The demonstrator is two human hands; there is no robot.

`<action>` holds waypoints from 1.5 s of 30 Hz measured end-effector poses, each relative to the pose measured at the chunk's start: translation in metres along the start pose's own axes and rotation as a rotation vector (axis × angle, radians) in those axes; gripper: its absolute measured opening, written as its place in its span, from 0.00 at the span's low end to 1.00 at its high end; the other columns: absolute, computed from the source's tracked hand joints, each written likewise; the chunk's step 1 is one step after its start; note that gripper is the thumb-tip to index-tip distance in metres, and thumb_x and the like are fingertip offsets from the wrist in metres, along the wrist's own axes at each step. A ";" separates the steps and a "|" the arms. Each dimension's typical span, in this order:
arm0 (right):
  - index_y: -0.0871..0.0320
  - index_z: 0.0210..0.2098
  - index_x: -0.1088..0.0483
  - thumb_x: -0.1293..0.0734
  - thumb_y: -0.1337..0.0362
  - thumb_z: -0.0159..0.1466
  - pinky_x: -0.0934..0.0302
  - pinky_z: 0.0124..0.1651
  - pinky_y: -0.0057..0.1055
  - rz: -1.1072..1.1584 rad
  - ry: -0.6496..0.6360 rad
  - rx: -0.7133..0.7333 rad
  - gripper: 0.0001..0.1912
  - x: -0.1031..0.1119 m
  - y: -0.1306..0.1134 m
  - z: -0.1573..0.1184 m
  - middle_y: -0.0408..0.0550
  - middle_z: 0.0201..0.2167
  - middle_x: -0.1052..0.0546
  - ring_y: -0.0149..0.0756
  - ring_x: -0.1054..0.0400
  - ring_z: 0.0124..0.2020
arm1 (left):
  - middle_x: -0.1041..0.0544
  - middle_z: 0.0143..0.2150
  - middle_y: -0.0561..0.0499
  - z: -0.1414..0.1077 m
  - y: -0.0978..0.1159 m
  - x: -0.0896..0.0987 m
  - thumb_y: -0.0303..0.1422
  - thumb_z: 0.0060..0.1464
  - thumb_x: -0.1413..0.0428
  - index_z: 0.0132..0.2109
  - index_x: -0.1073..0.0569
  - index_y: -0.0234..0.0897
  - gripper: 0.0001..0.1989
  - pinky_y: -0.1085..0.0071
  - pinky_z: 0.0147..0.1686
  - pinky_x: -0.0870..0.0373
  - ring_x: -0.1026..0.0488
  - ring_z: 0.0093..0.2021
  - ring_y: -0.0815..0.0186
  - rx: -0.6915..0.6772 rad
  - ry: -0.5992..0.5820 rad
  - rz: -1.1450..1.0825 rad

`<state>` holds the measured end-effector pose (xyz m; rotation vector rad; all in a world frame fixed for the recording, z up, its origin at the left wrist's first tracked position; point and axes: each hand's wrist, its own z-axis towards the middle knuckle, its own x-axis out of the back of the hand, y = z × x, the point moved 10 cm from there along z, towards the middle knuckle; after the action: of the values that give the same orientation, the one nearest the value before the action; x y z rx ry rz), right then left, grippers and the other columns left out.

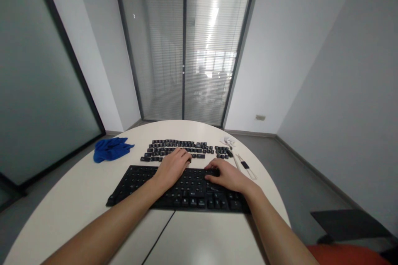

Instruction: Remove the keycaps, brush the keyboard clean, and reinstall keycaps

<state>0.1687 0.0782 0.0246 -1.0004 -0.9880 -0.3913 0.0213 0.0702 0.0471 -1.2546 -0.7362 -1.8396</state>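
Observation:
A black keyboard (191, 188) lies across the table, with many bare key sockets and some keycaps fitted along its bottom and right side. Beyond it, loose black keycaps (174, 143) are laid out in rows. My left hand (174, 166) reaches over the keyboard's back edge to the nearest rows, its fingers curled down and together; whatever is under the fingertips is hidden. At the keyboard's upper right rests my right hand (226, 175), palm turned inward. Its thumb and forefinger stand apart, and I see nothing between them.
A crumpled blue cloth (112, 149) lies at the table's left. Towards the right edge are a wire keycap puller (246, 165), a white-handled brush (235, 159) and crumpled white tissue (229, 140). The round pale table (77, 198) has a dark seam. An orange chair (345, 254) stands at lower right.

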 end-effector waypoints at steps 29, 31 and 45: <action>0.56 0.45 0.24 0.29 0.58 0.62 0.36 0.53 0.42 0.019 -0.037 0.015 0.13 -0.005 0.002 0.005 0.51 0.44 0.21 0.45 0.28 0.47 | 0.19 0.44 0.51 -0.072 -0.013 0.003 0.30 0.62 0.40 0.48 0.20 0.44 0.09 0.64 0.51 0.31 0.27 0.48 0.62 -0.064 -0.138 -0.732; 0.56 0.45 0.24 0.29 0.58 0.62 0.36 0.53 0.42 0.019 -0.040 0.014 0.13 -0.005 0.002 0.005 0.51 0.44 0.21 0.45 0.28 0.47 | 0.19 0.44 0.51 -0.073 -0.012 0.004 0.31 0.62 0.40 0.48 0.20 0.44 0.08 0.64 0.51 0.31 0.27 0.48 0.62 -0.082 -0.141 -0.712; 0.56 0.46 0.24 0.29 0.58 0.62 0.36 0.53 0.41 0.018 -0.035 0.013 0.14 -0.004 0.002 0.004 0.51 0.45 0.21 0.45 0.28 0.47 | 0.22 0.47 0.51 -0.078 0.012 0.015 0.30 0.66 0.45 0.52 0.22 0.45 0.11 0.63 0.49 0.34 0.29 0.48 0.61 -0.234 -0.159 -0.404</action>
<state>0.1658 0.0822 0.0204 -1.0070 -1.0113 -0.3532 -0.0097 -0.0026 0.0348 -1.4991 -0.9361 -2.2204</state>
